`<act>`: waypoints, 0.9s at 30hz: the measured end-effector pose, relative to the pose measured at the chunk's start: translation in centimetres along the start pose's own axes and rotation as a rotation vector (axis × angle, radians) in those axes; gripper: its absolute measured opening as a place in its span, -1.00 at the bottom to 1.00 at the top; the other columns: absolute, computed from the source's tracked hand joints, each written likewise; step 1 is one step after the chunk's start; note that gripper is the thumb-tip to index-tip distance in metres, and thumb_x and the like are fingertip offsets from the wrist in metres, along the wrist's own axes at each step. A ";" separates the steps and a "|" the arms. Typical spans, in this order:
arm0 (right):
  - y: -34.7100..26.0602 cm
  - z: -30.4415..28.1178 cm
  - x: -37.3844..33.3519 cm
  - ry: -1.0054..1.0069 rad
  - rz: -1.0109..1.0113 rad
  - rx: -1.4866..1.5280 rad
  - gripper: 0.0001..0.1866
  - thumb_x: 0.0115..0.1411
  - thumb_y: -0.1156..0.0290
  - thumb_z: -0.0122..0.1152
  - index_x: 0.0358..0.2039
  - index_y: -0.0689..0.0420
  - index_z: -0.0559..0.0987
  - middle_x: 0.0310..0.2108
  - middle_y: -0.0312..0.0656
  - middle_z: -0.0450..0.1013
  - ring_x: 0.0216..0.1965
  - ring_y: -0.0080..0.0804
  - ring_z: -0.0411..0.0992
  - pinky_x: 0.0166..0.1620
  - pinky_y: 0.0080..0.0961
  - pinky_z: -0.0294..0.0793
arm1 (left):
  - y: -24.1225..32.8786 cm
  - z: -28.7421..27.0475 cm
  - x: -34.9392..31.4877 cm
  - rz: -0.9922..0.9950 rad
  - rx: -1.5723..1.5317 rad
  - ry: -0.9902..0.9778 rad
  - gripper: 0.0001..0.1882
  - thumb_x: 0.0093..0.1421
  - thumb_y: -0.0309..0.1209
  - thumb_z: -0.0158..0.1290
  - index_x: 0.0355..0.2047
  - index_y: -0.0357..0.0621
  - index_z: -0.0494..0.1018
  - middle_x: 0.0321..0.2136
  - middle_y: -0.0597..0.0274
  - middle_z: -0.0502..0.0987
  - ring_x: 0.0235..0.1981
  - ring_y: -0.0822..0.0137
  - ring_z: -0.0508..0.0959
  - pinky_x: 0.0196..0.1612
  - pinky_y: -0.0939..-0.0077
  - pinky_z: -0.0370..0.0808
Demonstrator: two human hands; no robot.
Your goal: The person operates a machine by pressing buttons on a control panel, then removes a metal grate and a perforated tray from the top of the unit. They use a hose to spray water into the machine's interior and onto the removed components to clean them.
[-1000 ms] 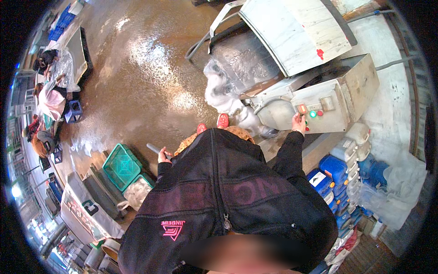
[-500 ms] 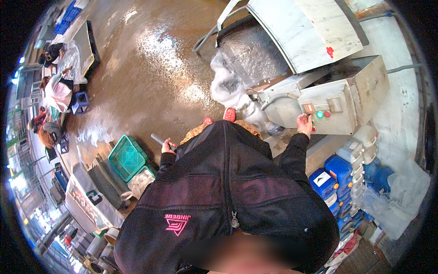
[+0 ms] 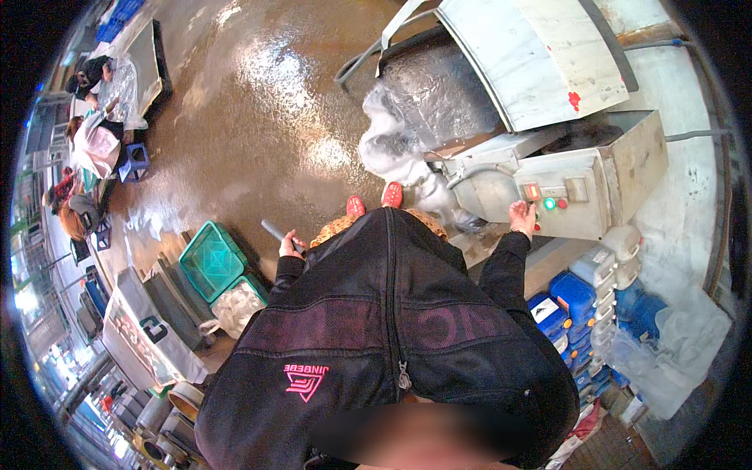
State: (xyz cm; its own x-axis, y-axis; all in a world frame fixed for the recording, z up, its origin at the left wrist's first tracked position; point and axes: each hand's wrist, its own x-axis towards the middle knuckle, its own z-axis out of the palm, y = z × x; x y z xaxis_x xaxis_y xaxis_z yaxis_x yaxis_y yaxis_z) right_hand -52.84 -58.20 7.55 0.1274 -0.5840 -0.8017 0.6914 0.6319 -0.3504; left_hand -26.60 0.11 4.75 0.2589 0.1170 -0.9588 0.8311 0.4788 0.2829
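A dark grey rod-like handle point(image 3: 272, 229) is in my left hand point(image 3: 291, 244), whose fingers are closed round it; it points up and away to the left. My right hand point(image 3: 522, 218) is at the front of a metal control box point(image 3: 576, 188), its fingers apart and slightly curled by the buttons. A lit green button point(image 3: 550, 204) and a red button point(image 3: 562, 204) sit just right of the fingertips. Another small red button shows beside the hand. Whether the fingertips press anything I cannot tell. Left of the box is a rounded metal housing point(image 3: 482, 194).
A large metal machine point(image 3: 540, 55) stands ahead right, with white foam point(image 3: 384, 129) at its side on the wet brown floor point(image 3: 258, 133). Blue jugs point(image 3: 572, 294) are stacked at right. A green crate point(image 3: 211, 262) lies left. Several people point(image 3: 95, 149) sit at far left.
The view has shifted slightly. My right hand stays at the control box, and my left hand still holds the grey handle.
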 end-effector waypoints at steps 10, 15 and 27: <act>-0.6 0.3 1.0 0.038 0.020 0.064 -0.72 0.02 0.28 0.10 -0.44 0.23 0.31 -0.55 -0.16 0.31 -0.51 -0.31 0.29 -0.42 -0.35 0.30 | -1.4 -3.4 1.1 -0.015 -0.046 0.104 -0.72 -0.02 -0.41 -0.07 -0.79 -0.02 0.11 -0.90 0.39 0.12 -0.85 0.44 0.14 -0.76 0.57 0.18; -0.6 0.5 1.3 0.026 0.058 0.037 -0.75 0.04 0.29 0.07 -0.46 0.20 0.31 -0.56 -0.18 0.32 -0.51 -0.33 0.29 -0.43 -0.37 0.29 | -1.4 -3.5 0.7 0.018 -0.045 0.060 -0.72 -0.01 -0.42 -0.07 -0.78 -0.01 0.12 -0.90 0.38 0.12 -0.85 0.43 0.14 -0.76 0.57 0.18; -0.6 0.3 1.3 0.078 -0.017 -0.022 -0.71 0.05 0.24 0.04 -0.49 0.23 0.32 -0.57 -0.16 0.32 -0.52 -0.29 0.30 -0.43 -0.33 0.32 | -0.8 -3.7 0.9 0.034 -0.037 0.079 -0.75 -0.02 -0.44 -0.06 -0.75 -0.02 0.13 -0.89 0.38 0.13 -0.86 0.43 0.14 -0.77 0.57 0.19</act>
State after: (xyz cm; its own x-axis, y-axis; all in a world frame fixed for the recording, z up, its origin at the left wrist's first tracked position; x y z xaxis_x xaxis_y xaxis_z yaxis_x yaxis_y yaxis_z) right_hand -52.90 -59.46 6.85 0.0592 -0.5539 -0.8304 0.6768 0.6338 -0.3745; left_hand -28.88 3.04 3.55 0.2457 0.2012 -0.9482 0.8035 0.5049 0.3153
